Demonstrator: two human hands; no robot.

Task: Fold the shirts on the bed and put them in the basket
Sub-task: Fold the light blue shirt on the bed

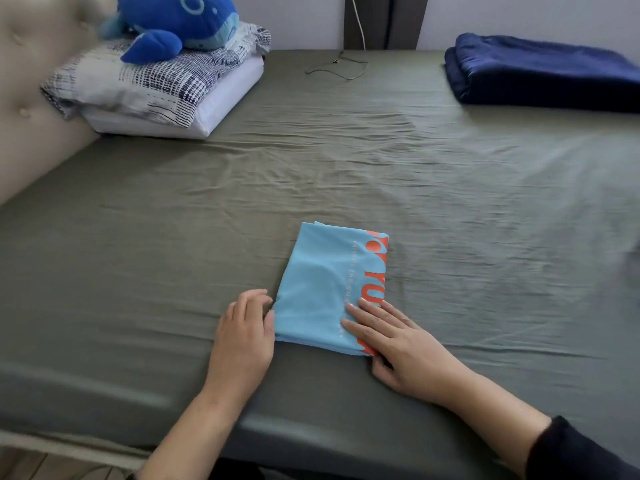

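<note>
**Folded shirt pressed flat at bed's edge**

Light blue shirt [323, 289] folded small on near side of bed [138, 254]. Right hand [398, 344] flat, fingers straight, smoothing top; left hand [242, 334] loosely curled against left edge, probably squaring it. No basket visible.

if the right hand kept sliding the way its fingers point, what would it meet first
The right hand lies flat on the folded light blue shirt, fingers pointing up and left across it. Going straight on, it would first cross more of that shirt, then probably reach the left hand at the shirt's left edge.
</note>
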